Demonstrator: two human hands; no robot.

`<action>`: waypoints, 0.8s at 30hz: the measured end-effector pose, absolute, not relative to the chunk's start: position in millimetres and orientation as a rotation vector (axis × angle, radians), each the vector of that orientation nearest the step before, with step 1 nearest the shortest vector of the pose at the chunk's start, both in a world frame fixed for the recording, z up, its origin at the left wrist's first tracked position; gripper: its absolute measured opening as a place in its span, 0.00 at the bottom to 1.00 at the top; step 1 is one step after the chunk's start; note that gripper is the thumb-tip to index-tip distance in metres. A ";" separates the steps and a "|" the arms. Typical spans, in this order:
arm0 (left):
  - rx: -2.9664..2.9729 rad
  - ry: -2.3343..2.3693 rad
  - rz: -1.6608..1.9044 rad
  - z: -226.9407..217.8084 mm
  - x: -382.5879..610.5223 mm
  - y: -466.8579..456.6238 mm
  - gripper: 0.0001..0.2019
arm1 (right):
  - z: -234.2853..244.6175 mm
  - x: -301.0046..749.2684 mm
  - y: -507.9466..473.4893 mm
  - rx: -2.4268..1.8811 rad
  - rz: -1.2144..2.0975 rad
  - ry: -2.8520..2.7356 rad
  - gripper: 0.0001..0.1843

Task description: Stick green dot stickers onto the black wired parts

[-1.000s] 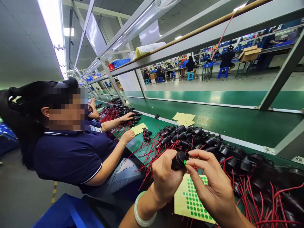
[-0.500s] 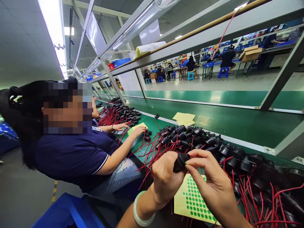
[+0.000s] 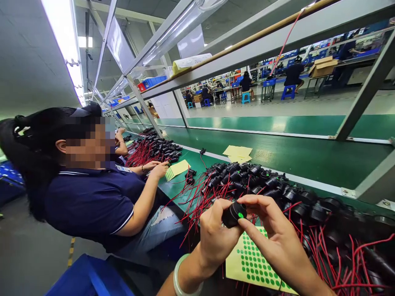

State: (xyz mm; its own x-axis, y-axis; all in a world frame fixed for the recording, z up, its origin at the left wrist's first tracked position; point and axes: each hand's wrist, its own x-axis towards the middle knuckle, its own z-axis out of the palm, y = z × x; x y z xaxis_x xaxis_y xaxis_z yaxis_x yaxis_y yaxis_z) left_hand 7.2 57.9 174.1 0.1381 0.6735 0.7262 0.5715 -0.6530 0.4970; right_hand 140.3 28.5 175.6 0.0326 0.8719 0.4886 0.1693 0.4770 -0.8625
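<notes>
My left hand [image 3: 217,234] is closed around a black cylindrical part [image 3: 231,214], tilted so that its round end faces up and to the right. A green round sticker [image 3: 240,215] sits on that end, near its rim. The thumb and index finger of my right hand [image 3: 271,230] pinch the same part at its edge, on either side of the sticker. Below my hands lies a yellow sheet [image 3: 232,263] with rows of green round stickers, partly covered by my right hand and wrist.
A long heap of black parts [image 3: 256,174] with red wires [image 3: 324,255] spreads along the green bench [image 3: 212,156]. Yellow sheets [image 3: 237,152] lie behind it. To my left sits a co-worker [image 3: 92,205] with another sticker sheet [image 3: 177,169]. A blue bin [image 3: 83,275] stands at lower left.
My right fingertips have moved off the green sticker, which now shows flat on the black part. The part has turned slightly toward me. The co-worker's hands have drawn back from their sheet.
</notes>
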 end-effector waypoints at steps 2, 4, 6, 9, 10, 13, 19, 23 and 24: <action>2.310 1.268 1.551 171.3 9.1 57.6 0.08 | 176.0 140.7 29.4 -0.969 0.733 -1.445 0.11; 2.247 1.270 1.520 168.3 10.5 57.4 0.09 | 173.5 142.8 29.9 -0.988 0.724 -1.441 0.11; 2.043 1.238 1.395 164.6 10.9 58.4 0.10 | 167.7 147.6 29.4 -0.998 0.640 -1.503 0.14; 1.635 1.086 1.065 155.1 13.3 68.0 0.11 | 154.6 161.5 26.5 -0.939 0.419 -1.777 0.34; 1.533 1.024 0.956 150.8 16.7 73.3 0.13 | 150.0 167.8 24.6 -0.935 0.350 -1.878 0.43; 1.383 0.912 0.771 138.1 39.5 84.8 0.19 | 138.2 187.1 13.8 -1.036 0.247 -2.026 0.56; 1.279 0.696 0.592 129.6 106.2 52.9 0.22 | 131.5 219.5 -26.2 -1.333 0.206 -1.680 0.41; 1.347 0.590 0.534 125.2 123.1 34.3 0.31 | 144.9 266.2 -64.6 -1.591 0.280 -1.422 0.35; 1.422 0.604 0.546 122.7 120.6 35.2 0.32 | 149.7 284.6 -76.2 -1.694 0.257 -1.328 0.34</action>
